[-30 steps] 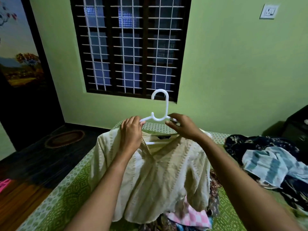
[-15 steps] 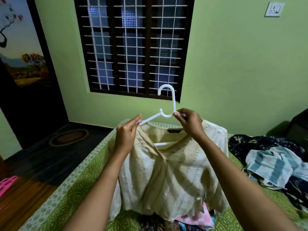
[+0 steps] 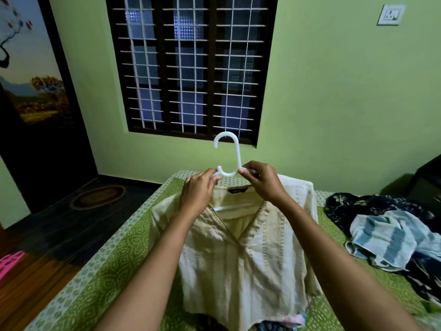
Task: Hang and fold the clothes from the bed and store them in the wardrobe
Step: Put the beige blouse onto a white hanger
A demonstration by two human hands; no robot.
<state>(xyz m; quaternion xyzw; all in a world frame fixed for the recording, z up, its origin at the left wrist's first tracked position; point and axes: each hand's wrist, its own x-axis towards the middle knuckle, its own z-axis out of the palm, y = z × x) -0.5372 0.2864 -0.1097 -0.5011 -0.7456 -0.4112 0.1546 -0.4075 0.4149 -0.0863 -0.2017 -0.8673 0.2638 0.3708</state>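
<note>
A cream V-neck top (image 3: 248, 254) hangs on a white plastic hanger (image 3: 229, 154) above the green patterned bed (image 3: 100, 271). My left hand (image 3: 198, 194) grips the hanger's left shoulder and the top's neckline there. My right hand (image 3: 262, 182) pinches the hanger just right of its neck, at the collar. The hook stands upright above both hands. The hanger's lower bar shows through the neck opening.
A heap of dark floral and blue striped clothes (image 3: 391, 237) lies on the bed's right side. More colourful clothes (image 3: 274, 326) peek out under the top. A barred window (image 3: 191, 65) is ahead, a dark doorway (image 3: 47, 149) and round mat (image 3: 97, 197) to the left.
The top has settled more squarely on the hanger. My left hand moved up to the hanger's neck, closer to my right hand.
</note>
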